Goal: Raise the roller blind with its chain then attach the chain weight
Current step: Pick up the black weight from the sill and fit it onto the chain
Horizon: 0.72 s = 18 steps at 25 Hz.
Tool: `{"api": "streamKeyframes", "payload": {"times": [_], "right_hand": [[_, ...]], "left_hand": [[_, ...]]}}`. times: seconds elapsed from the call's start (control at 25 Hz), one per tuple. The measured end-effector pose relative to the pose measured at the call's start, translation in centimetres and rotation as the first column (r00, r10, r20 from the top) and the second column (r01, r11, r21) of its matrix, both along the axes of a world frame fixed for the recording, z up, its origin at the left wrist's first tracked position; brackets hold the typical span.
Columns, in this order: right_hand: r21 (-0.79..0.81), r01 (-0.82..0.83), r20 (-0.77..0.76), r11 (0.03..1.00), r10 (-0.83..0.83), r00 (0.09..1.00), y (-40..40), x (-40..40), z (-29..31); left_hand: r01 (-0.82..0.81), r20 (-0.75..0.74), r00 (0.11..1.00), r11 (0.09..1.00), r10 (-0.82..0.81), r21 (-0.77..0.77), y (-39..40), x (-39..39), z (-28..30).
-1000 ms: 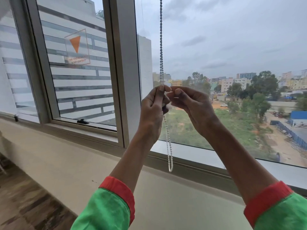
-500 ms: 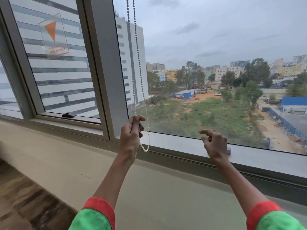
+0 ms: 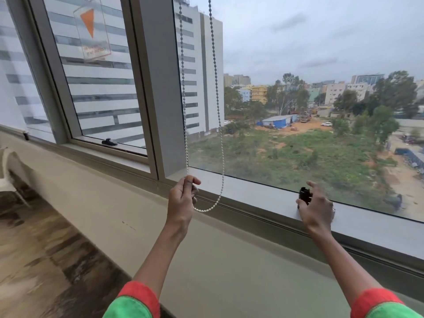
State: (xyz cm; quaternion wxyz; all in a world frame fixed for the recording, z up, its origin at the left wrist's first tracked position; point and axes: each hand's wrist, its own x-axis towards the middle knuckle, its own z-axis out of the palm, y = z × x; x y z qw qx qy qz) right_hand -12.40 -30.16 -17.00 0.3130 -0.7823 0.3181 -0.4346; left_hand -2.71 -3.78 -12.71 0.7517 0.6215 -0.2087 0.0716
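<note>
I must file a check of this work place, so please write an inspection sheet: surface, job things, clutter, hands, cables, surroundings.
Surface: grey window sill, bare apart from the piece under the right hand.
Job things: bead chain hangs as a loop in front of the glass; small black chain weight on the sill, not on the chain.
Clutter: nothing seen.
Hands: left hand pinches one chain strand; right hand closes its fingers on the weight, grip not clear.
Cables: nothing seen besides the chain.
Surroundings: black window handle on the left pane; orange sticker on its glass; wood-pattern floor.
</note>
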Motion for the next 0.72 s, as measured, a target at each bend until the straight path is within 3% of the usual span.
{"api": "streamKeyframes", "payload": {"times": [0.28,0.44,0.6,0.72], "right_hand": [[0.19,-0.01,0.097,0.982,-0.008,0.995,-0.1,-0.2,-0.2],[0.234,-0.159,0.205,0.959,0.111,0.972,4.5,-0.5,0.2],[0.243,-0.339,0.229,0.909,0.286,0.93,11.3,0.4,-0.2],[0.262,-0.386,0.217,0.885,0.335,0.917,15.1,1.6,-1.4]], "left_hand": [[0.1,-0.028,0.995,0.994,-0.099,0.05,-0.5,1.1,-2.2],[0.191,-0.09,0.979,0.978,-0.183,0.086,-0.4,1.5,-4.0],[0.281,-0.125,0.952,0.96,-0.278,0.002,-0.1,1.3,-4.4],[0.344,-0.143,0.927,0.938,-0.347,-0.047,0.6,1.3,-4.7]]}}
